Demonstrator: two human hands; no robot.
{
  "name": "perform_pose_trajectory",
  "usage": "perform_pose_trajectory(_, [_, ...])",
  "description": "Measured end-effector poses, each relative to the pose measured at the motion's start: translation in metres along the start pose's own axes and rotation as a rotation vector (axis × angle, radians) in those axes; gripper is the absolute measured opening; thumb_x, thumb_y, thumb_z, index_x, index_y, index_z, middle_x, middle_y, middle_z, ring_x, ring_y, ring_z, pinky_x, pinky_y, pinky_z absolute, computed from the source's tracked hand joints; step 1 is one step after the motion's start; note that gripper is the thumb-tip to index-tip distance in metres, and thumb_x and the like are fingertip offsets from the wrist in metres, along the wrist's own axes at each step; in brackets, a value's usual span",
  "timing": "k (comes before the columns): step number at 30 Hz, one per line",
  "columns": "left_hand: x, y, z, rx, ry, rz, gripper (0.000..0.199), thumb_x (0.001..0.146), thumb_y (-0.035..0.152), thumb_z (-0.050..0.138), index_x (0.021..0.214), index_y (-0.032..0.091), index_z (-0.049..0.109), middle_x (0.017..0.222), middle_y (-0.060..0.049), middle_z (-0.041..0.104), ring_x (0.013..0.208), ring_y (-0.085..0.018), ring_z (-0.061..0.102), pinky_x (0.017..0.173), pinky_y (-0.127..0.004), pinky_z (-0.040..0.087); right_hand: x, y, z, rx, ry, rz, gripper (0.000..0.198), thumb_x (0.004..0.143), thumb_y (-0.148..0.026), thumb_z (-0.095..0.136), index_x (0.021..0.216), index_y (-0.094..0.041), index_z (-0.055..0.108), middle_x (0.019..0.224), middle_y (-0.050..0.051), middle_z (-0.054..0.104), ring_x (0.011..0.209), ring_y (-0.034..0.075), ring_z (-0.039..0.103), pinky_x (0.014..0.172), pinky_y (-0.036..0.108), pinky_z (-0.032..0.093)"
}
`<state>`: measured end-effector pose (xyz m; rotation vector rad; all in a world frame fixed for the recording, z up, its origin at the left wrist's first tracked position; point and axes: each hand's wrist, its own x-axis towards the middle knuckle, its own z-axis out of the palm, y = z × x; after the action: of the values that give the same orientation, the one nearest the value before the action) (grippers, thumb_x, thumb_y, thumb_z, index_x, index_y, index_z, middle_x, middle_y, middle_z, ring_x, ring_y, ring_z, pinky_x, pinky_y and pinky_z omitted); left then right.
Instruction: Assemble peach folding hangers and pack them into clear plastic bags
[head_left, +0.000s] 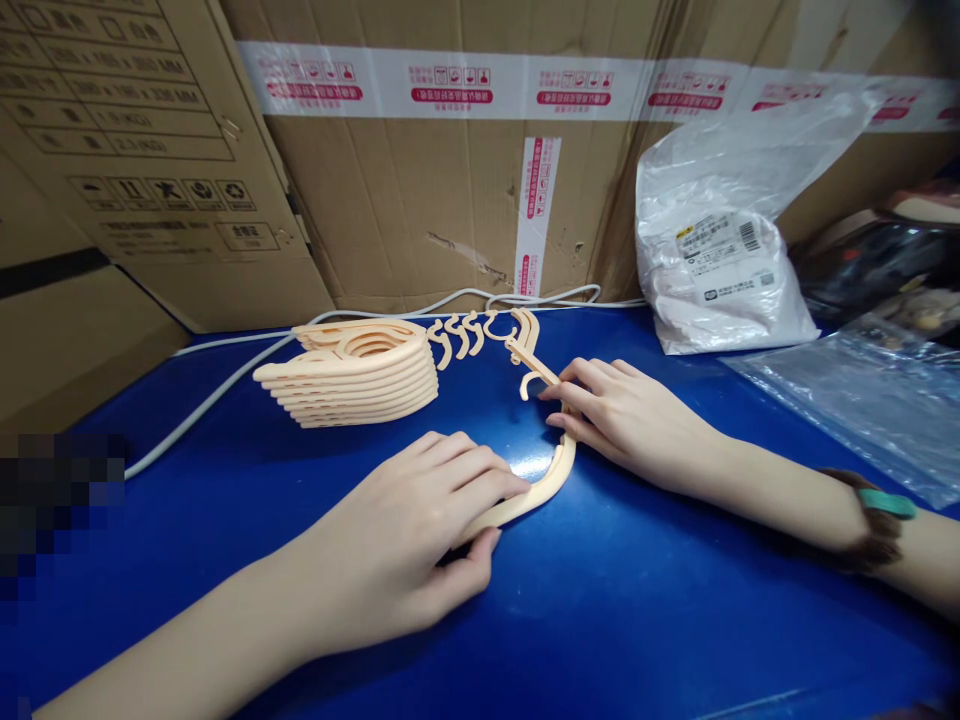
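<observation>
The bare left hand (420,530), nearest the camera, closes its fingers and thumb on the near-left end of a pale peach, curved plastic hanger (553,480). The bare right hand (637,415) pinches the far-right part between thumb and fingertips. The hanger thus lies between the hands, right of the left fingers and left of the right ones, its curve running from near left to far right. Beyond the right fingertips, a slim straight peach bar (534,362), seemingly part of it, angles to the far left, and the right hand is nearer to its small hook (529,383). Farther off stand small loose peach plastic hooks (457,336) and, left of them, a layered stack of peach plastic hangers (360,395), on a glossy blue tabletop (600,620).
</observation>
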<state>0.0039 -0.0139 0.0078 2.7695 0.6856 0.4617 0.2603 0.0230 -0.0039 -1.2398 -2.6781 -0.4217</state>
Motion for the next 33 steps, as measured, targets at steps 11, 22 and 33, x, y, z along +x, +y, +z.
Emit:
perform_pose_trajectory(11, [-0.001, 0.0, -0.001, 0.018, -0.045, -0.018, 0.034, 0.09, 0.008, 0.043, 0.119, 0.02, 0.056, 0.118, -0.002, 0.061, 0.104, -0.02, 0.052, 0.089, -0.035, 0.04, 0.001, 0.005, 0.001, 0.088, 0.035, -0.131, 0.03, 0.1, -0.034, 0.043, 0.114, -0.015, 0.062, 0.105, 0.011, 0.062, 0.089, 0.023, 0.059, 0.078, 0.037, 0.043])
perform_pose_trajectory(22, [-0.001, -0.018, 0.004, 0.351, 0.144, -0.115, 0.014, 0.093, 0.009, 0.044, 0.083, 0.017, 0.052, 0.085, -0.003, 0.056, 0.076, -0.019, 0.051, 0.067, -0.031, 0.041, -0.002, 0.007, -0.008, 0.283, -0.037, -0.267, 0.027, 0.1, -0.031, 0.042, 0.107, -0.017, 0.065, 0.102, 0.009, 0.059, 0.086, 0.019, 0.055, 0.079, 0.034, 0.044])
perform_pose_trajectory(33, [-0.003, -0.015, 0.002, 0.259, 0.139, -0.275, 0.016, 0.094, 0.017, 0.042, 0.078, 0.019, 0.047, 0.075, 0.001, 0.054, 0.068, -0.016, 0.051, 0.061, -0.029, 0.036, -0.006, -0.016, -0.018, 0.251, 0.017, -0.391, 0.036, 0.101, -0.038, 0.039, 0.097, -0.017, 0.067, 0.09, 0.008, 0.062, 0.075, 0.019, 0.05, 0.07, 0.034, 0.038])
